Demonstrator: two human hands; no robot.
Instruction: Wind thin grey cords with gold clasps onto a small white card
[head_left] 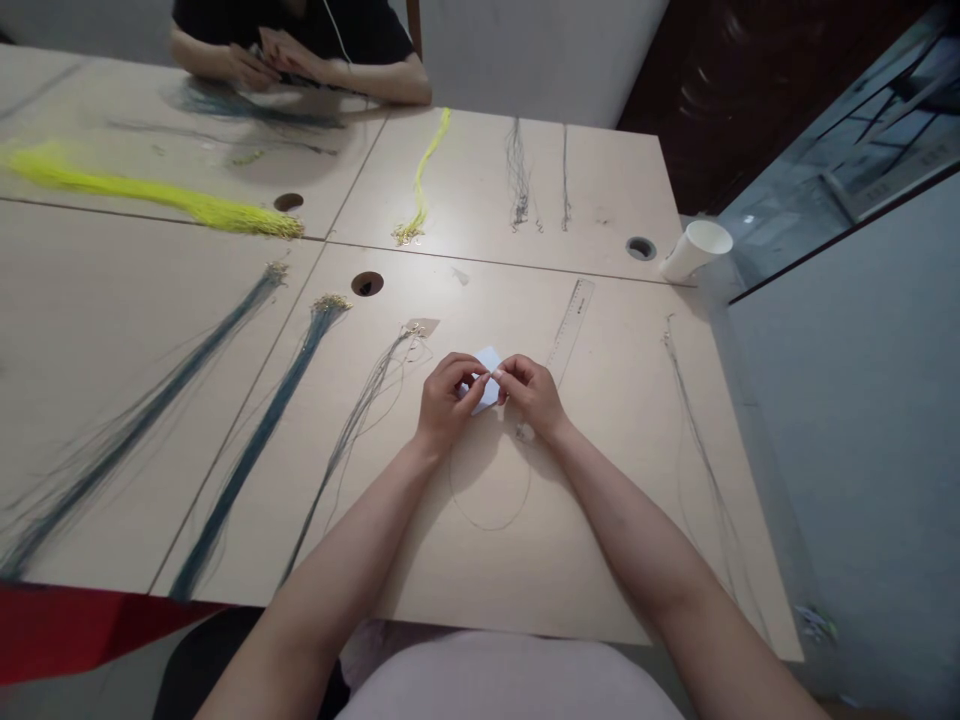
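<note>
Over a small pale-blue paper (489, 358), my left hand (451, 395) and my right hand (531, 388) meet at the fingertips, both pinched closed. A thin dark line (480, 525) hangs from them in a loop towards me, so the two hands seem to hold it by its ends. Whatever sits between the fingertips is too small to make out. A small clear item (523, 432) lies beneath my right wrist. Close by on the right, a transparent ruler (571, 322) lies slanted on the table.
Bundles of dark teal cords (274, 425) with hooked metal ends lie left, beside thinner grey cords (367, 385). Yellow cords (150, 195) stretch across the far left. A white cup (696, 250) stands near the right edge. Another person's hands (274, 58) work across the table.
</note>
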